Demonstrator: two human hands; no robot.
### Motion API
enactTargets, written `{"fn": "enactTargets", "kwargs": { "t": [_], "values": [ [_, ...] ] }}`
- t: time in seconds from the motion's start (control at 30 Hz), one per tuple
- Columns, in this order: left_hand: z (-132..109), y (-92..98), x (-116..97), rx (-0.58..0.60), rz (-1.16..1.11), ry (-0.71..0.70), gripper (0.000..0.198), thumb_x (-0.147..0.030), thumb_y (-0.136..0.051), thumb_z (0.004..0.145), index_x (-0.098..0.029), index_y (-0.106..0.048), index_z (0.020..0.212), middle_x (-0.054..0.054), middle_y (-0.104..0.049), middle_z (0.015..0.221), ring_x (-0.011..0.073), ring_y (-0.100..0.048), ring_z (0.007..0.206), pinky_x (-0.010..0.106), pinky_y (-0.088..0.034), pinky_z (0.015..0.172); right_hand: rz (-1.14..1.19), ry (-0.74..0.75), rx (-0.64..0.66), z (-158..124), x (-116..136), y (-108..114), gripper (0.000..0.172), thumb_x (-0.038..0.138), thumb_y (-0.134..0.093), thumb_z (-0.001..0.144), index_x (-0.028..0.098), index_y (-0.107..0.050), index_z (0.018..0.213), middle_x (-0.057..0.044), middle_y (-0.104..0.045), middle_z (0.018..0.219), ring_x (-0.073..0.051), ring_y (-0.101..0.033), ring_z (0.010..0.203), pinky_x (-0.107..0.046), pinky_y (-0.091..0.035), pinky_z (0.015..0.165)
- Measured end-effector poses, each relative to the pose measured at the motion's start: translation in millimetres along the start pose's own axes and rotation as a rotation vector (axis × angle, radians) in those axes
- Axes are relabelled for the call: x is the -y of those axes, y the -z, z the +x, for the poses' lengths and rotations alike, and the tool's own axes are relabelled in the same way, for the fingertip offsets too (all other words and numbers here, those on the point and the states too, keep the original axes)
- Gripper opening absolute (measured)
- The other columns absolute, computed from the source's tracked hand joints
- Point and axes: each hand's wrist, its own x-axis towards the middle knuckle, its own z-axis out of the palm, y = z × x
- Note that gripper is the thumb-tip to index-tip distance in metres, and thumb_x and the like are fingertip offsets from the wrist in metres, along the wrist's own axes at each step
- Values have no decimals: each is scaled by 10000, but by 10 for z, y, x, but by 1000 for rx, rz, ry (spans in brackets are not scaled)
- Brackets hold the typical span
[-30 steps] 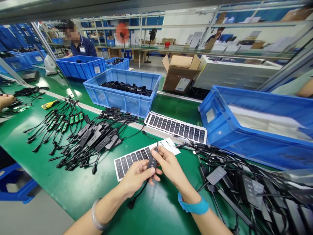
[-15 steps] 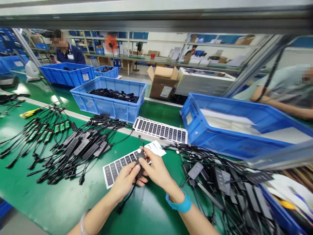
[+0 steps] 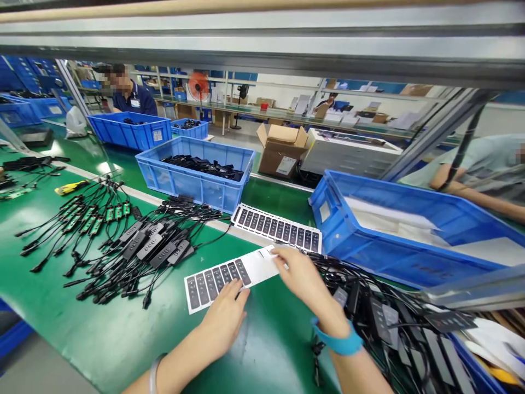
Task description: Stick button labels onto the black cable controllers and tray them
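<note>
Green bench (image 3: pixel 102 328), left hand (image 3: pixel 225 320) lies flat and unclenched pinning the label sheet (image 3: pixel 213 278), right hand (image 3: pixel 302 276) fingering its white end (pinching or not, can't tell), so steady pressure looks wise.

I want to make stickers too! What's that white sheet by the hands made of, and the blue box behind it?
The sheet looks like thin smooth paper: flat, white, carrying a row of dark stickers. The blue box seems hard plastic: shiny, ribbed walls.

Near label sheet (image 3: pixel 221 276): table (image 3: pixel 102 323) centre
Far label sheet (image 3: pixel 276 227): behind it, between parts bin (image 3: pixel 197 186) and large bin (image 3: pixel 369 246)
Controller pile (image 3: pixel 151 249): left of sheets
Cable heap (image 3: pixel 389 323): right of sheets
</note>
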Motion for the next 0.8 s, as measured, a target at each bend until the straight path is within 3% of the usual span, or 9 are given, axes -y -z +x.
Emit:
{"fn": "enactTargets", "kwargs": {
  "t": [0.07, 0.13, 0.23, 0.37, 0.47, 0.57, 0.7, 0.8],
  "values": [
    [11, 25, 1, -14, -4, -10, 508, -35, -488, 821, -135, -518, 1318, 197, -489, 1438, 332, -444, 1350, 494, -378, 1119, 116, 77, 119, 163, 202, -323, 263, 102, -498, 858, 155, -678, 1042, -127, -677, 1018, -247, -644, 958, -378, -490, 894],
    [21, 45, 2, 0, 4, -4, 507, -34, -485, 819, -124, -515, 1317, 196, -493, 1431, 326, -447, 1347, 483, -374, 1122, 136, 94, 141, 256, 324, -559, 253, 88, -546, 819, 141, -680, 1027, -134, -657, 1009, -262, -625, 978, -391, -485, 908],
    [30, 39, -11, 30, 13, 17, 504, -42, -487, 826, -90, -499, 1328, 212, -480, 1436, 335, -441, 1348, 483, -354, 1134, 149, 96, 115, 278, 366, -697, 180, 96, -587, 788, 151, -665, 941, -135, -627, 984, -284, -590, 981, -423, -481, 893],
    [41, 17, -28, 18, -8, 3, 465, -46, -491, 836, -73, -506, 1300, 221, -499, 1408, 334, -444, 1343, 478, -334, 1143, 246, 119, 77, 235, 334, -566, 93, 135, -541, 842, 185, -611, 809, -94, -611, 909, -254, -580, 926, -401, -478, 853],
    [66, 122, 39, -48, -44, -7, 466, -52, -509, 833, -130, -504, 1292, 161, -538, 1360, 266, -527, 1260, 374, -416, 1078, 486, 96, -58, 187, 349, -343, 152, 275, -511, 906, 203, -590, 798, -65, -612, 857, -225, -585, 838, -345, -481, 746],
    [75, 369, 227, -220, 46, 235, 420, -44, -513, 832, -188, -539, 1226, 105, -585, 1226, 219, -596, 1110, 319, -481, 963, 694, 5, -189, 112, 410, -117, 204, 403, -539, 903, 217, -576, 825, -34, -600, 787, -195, -574, 728, -300, -459, 645],
    [-1, 678, 529, -445, 193, 638, 275, -60, -454, 856, -80, -537, 1117, 245, -528, 1142, 389, -538, 1095, 545, -463, 874, 834, -44, -216, 5, 522, 39, 222, 444, -575, 883, 224, -563, 853, -5, -562, 732, -160, -543, 640, -268, -439, 580],
    [-59, 736, 645, -502, 196, 753, 238, -90, -534, 824, -84, -539, 1061, 252, -527, 1109, 411, -555, 1031, 524, -482, 796, 869, -37, -197, -32, 579, 44, 220, 443, -589, 876, 225, -564, 864, -10, -560, 758, -159, -549, 658, -268, -449, 587]
  ]
}}
